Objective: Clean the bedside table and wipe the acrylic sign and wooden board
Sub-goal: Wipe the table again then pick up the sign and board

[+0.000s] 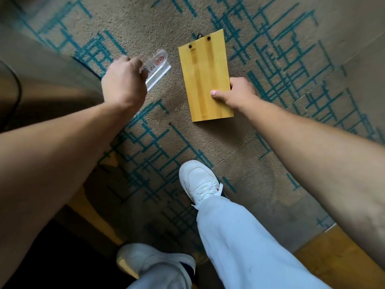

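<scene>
Acrylic sign [156,68], clear with a red mark, is sitting in the left hand [123,80], whose fingers are curling round its near end above the carpet [239,163]. Just right of it, the right hand [237,93] is pinching the wooden board [205,80] by its right edge, thumb lying on top. Below, two white shoes [200,182] are standing on the carpet.

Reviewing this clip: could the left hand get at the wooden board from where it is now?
Probably not freely: the left hand already grips the acrylic sign. The wooden board sits just beside it with only carpet between, but the right hand already holds it.
</scene>
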Motion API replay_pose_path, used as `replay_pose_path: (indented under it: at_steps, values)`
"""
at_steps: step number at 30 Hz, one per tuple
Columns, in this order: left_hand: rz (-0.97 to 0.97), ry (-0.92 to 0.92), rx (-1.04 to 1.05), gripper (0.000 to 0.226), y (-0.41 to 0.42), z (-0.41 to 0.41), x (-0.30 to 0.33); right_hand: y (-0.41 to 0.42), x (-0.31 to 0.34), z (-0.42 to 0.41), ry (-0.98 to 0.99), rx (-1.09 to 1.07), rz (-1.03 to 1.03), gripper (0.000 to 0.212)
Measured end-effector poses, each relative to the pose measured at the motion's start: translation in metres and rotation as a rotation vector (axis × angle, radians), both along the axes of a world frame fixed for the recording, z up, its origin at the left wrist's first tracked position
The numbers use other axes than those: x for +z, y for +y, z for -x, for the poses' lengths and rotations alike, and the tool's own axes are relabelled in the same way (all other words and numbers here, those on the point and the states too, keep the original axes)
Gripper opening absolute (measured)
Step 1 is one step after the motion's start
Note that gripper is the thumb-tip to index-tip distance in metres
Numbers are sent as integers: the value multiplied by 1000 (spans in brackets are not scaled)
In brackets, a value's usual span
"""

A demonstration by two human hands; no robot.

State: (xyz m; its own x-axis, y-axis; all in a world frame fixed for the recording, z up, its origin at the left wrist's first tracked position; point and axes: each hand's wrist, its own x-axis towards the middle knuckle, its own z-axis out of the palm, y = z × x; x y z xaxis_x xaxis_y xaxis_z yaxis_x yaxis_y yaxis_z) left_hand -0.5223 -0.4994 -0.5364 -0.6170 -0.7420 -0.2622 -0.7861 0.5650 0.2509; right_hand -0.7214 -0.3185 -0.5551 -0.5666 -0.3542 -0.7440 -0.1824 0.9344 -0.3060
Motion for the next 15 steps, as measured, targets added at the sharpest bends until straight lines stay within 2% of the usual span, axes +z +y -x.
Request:
replay_pose_path:
  at_steps: [5,9,15]
  values:
    - [-1,80,-14,27,11,3,58,2,46,-21,77,-4,70,23]
    - [-51,140,-75,27,5,13,123,2,110,-26,107,-85,134,22]
    - [-50,303,-62,27,-14,3,255,20,251,-18,230,-202,310,31]
